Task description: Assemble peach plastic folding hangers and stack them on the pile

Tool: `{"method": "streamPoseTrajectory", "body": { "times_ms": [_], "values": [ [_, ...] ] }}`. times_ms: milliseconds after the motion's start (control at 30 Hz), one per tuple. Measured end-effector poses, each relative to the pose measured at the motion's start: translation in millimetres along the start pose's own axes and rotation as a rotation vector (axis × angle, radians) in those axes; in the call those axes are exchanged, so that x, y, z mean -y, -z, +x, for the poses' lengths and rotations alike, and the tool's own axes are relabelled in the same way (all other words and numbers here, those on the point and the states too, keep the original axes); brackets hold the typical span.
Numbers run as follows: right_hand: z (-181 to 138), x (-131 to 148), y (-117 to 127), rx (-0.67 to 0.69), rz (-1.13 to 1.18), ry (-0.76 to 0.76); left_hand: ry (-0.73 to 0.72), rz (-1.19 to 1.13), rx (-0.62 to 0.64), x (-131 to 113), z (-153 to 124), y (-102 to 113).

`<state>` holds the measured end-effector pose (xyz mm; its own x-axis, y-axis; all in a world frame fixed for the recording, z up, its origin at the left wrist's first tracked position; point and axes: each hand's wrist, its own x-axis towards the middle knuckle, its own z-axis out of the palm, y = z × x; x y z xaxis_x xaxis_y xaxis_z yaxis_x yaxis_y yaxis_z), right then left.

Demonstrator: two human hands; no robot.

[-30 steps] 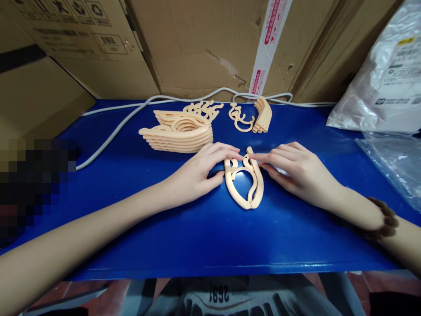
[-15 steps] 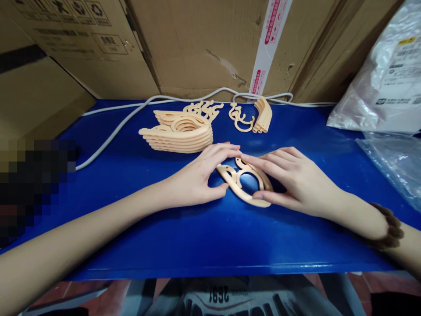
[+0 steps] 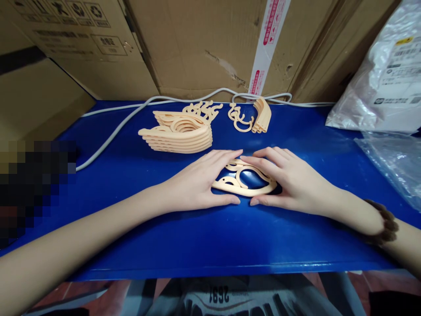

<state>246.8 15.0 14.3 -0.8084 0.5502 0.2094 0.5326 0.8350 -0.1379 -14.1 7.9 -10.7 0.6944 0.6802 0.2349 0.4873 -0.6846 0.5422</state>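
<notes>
A beige plastic folding hanger (image 3: 248,191), folded up, lies on the blue table between my hands. My left hand (image 3: 207,180) curves loosely around its left end, fingers along the far side and thumb along the near side. Around the right end is my right hand (image 3: 286,177), its index finger at the far edge and thumb by the near edge. The hanger's two ends are partly hidden by my hands. Behind my left hand stands a neat stack of folded hangers (image 3: 179,142).
Loose beige hooks (image 3: 205,109) lie behind the stack. More hooks (image 3: 241,123) sit beside nested curved hanger arms (image 3: 262,115). A white cable (image 3: 115,131) crosses the back of the table (image 3: 210,245), before cardboard boxes (image 3: 197,44). At right are plastic bags (image 3: 355,96).
The folded hanger has turned so its long near edge lies more level across the table. Both thumbs have shifted to its near side, and my left fingers have drawn slightly closer to me.
</notes>
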Motion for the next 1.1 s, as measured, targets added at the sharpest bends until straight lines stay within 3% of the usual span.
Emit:
{"method": "streamPoseTrajectory", "body": {
  "times_ms": [333, 800, 933, 1100],
  "values": [
    [2, 0, 1, 0.008, 0.045, -0.034, -0.024, 0.129, -0.012, -5, 0, -1],
    [-1, 0, 8, -0.133, 0.069, 0.016, -0.131, 0.258, -0.113, -15, 0, 5],
    [-4, -8, 17, -0.171, 0.166, -0.055, -0.129, 0.315, -0.174, -19, 0, 27],
    [-4, -16, 16, -0.105, 0.101, -0.075, -0.068, 0.342, -0.343, -15, -4, 81]
  ]
}}
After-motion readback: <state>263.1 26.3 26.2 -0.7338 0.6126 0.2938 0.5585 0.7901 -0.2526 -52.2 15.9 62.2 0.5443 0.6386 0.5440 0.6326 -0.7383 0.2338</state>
